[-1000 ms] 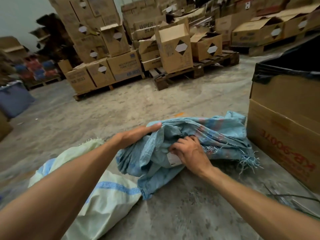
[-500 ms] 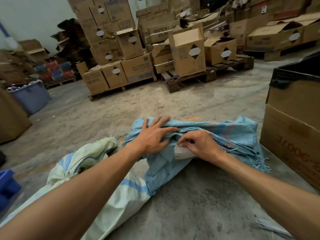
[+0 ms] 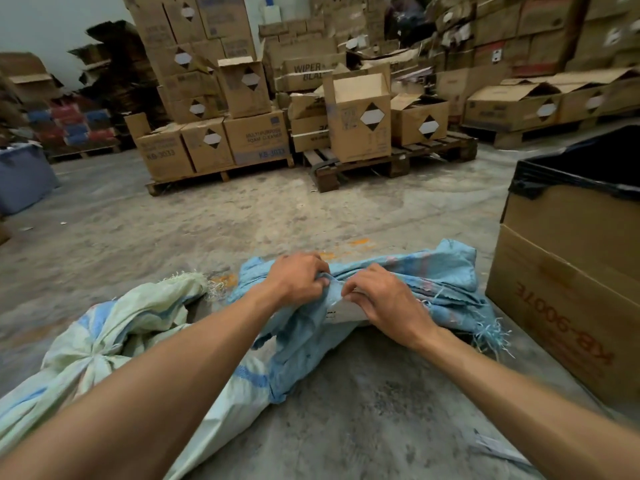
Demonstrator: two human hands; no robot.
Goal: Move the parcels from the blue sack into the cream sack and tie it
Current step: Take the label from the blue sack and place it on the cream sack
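Crumpled blue sack (image 3: 408,271) on the floor — white parcel (image 3: 341,311) at its mouth — cream sack (image 3: 114,327) beside.

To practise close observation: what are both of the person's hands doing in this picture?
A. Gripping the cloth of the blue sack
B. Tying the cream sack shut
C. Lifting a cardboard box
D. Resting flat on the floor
A: the left hand and right hand both bunch the blue sack at its mouth, where a white parcel shows; the cream sack lies untouched beside it.
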